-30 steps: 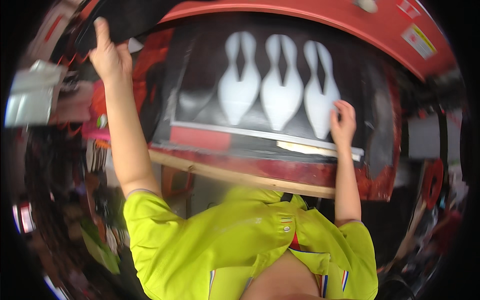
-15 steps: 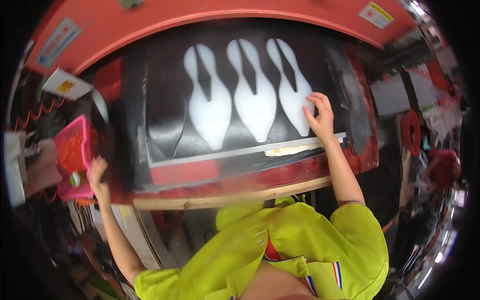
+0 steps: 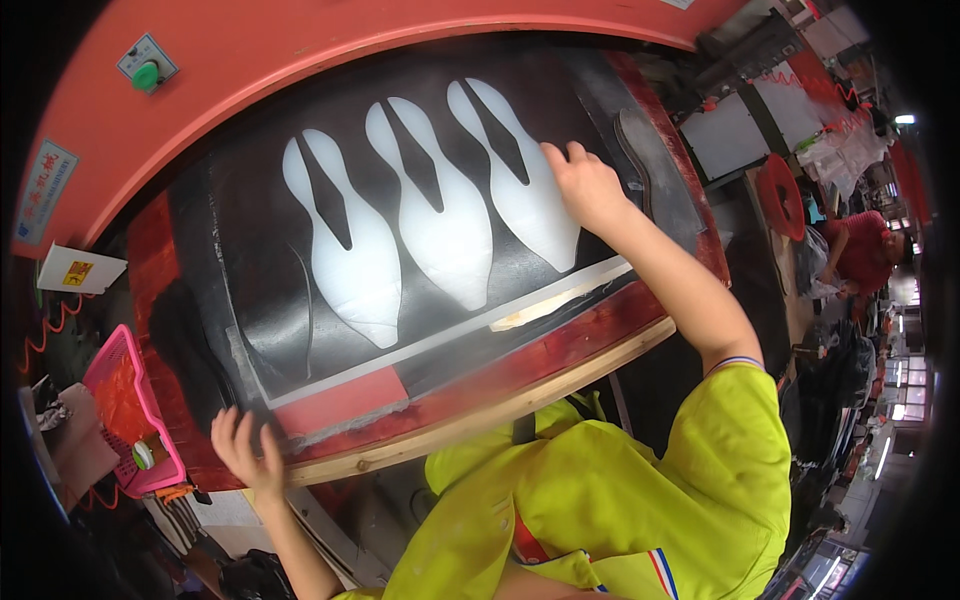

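Three pale white forked pieces, each a rounded sheet with a long slit, lie side by side on a black mat: the left piece, the middle piece and the right piece. My right hand is at the right edge of the right piece, fingertips slightly apart and seemingly touching it; its thumb is hidden. Over the table's front left corner, my left hand has its fingers spread and holds nothing. A black sheet-like piece lies beyond it on the table's left side.
A red machine beam with a green button spans the far side. Left of the table stands a pink basket with red material inside. A wooden strip edges the table's front. Far right, another person sits near a red bowl.
The view has turned, so the pieces appear tilted and farther left. My left hand has moved from beside the pink basket to the table corner, and its fingers have spread. My right hand has shifted farther up the right piece's edge.
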Motion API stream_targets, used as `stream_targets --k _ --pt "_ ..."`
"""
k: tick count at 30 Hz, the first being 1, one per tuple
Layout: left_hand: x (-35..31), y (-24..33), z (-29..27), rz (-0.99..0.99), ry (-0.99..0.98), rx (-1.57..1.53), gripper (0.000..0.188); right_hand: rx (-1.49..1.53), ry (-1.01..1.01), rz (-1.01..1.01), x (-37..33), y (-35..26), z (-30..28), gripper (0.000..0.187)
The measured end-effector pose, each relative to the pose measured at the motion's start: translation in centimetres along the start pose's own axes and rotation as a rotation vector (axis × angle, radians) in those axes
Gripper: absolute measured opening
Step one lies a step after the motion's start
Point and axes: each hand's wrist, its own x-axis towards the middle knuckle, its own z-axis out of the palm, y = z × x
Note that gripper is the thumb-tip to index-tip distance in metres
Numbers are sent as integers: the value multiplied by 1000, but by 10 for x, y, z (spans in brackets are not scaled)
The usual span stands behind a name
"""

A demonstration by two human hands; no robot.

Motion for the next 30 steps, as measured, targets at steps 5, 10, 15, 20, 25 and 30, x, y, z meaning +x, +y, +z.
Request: stream_targets --k 5,10,15,20,25,30 --pt "80 81 56 220 -222 -180 42 -348 -107 -90 41 12 -66 12" --pt "131 98 62 345 -142 -164 55 -340 76 -150 74 22 -126 12" --pt "193 82 10 210 0 -211 37 -278 -148 82 116 24 -164 17" --pt "276 74 -32 144 116 -203 28 -184 -160 238 129 27 -196 26" --pt "315 74 -55 98 14 -118 30 -173 -326 134 138 45 -214 30" --pt "290 87 -48 94 -106 -279 25 -18 -195 -193 125 74 -167 23"
